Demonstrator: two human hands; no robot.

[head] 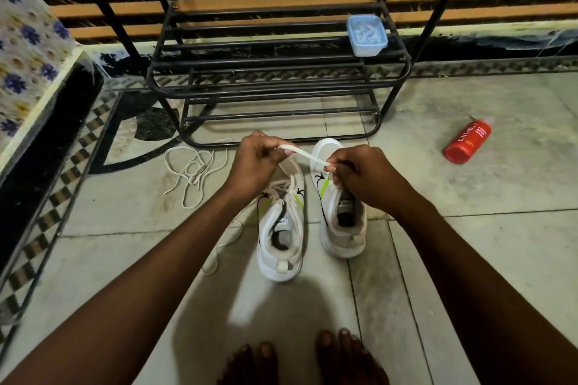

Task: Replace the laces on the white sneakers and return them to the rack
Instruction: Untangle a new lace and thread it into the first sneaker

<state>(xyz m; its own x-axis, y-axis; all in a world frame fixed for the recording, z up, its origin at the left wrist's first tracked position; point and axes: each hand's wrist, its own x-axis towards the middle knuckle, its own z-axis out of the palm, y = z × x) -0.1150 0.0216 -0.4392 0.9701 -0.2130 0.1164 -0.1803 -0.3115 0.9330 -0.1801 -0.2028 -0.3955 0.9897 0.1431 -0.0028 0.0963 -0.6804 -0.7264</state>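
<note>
Two white sneakers with green and black marks stand side by side on the tiled floor, toes toward the rack. The left sneaker [280,237] has a lace threaded through it; the right sneaker [342,216] shows none. My left hand [255,162] and my right hand [359,175] each pinch one end of a flat white lace [305,155], stretched taut between them just above the shoes. The black metal shoe rack [275,94] stands right behind the sneakers.
A loose tangle of old white lace [194,172] lies on the floor left of the shoes. A red cylindrical can [467,142] lies on its side at the right. A pale blue plastic box [366,35] sits on a rack shelf. My bare toes [300,359] show at the bottom.
</note>
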